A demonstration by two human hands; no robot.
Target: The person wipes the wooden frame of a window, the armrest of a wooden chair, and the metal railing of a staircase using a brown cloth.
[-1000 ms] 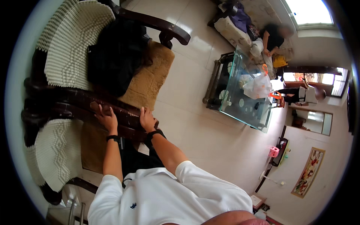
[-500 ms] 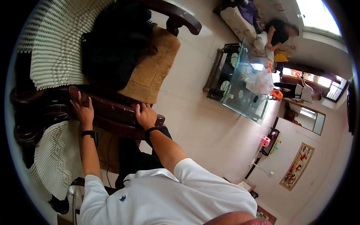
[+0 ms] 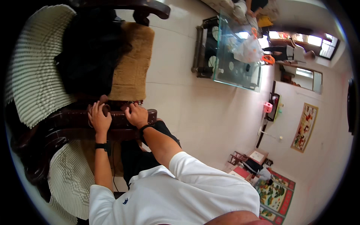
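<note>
Two hands rest on the dark wooden armrest (image 3: pixel 75 120) of a heavy carved armchair, and nearly everything else lies beyond them. Largest is the pale tiled floor (image 3: pixel 195 108), spreading away to the right of the right hand. Above both hands sits the chair's seat, with a tan fleecy cushion (image 3: pixel 131 63) and a black garment or bag (image 3: pixel 90 48) heaped on it; a cream ribbed cover (image 3: pixel 30 67) drapes the chair back to the upper left of the left hand, and another cream cover (image 3: pixel 67 180) lies below the left wrist. Well apart, up and right of the right hand, stands a glass-topped coffee bench (image 3: pixel 232 60) carrying a clear plastic bag (image 3: pixel 247 48), with another person seated just past it.

The left hand (image 3: pixel 99 119) is curled over the armrest's top, fingers wrapped toward the seat side, a black band on its wrist. The right hand (image 3: pixel 137 114) lies palm down just beside it, fingers bent over the rail near its front end; whether it truly grips I cannot tell.

My judgement: if the chair is pushed or lifted from this one rail, it could tip or skid on the smooth tiles, the black heap could slide off the cushion, and fingers curled under the wood could be pinched.
</note>
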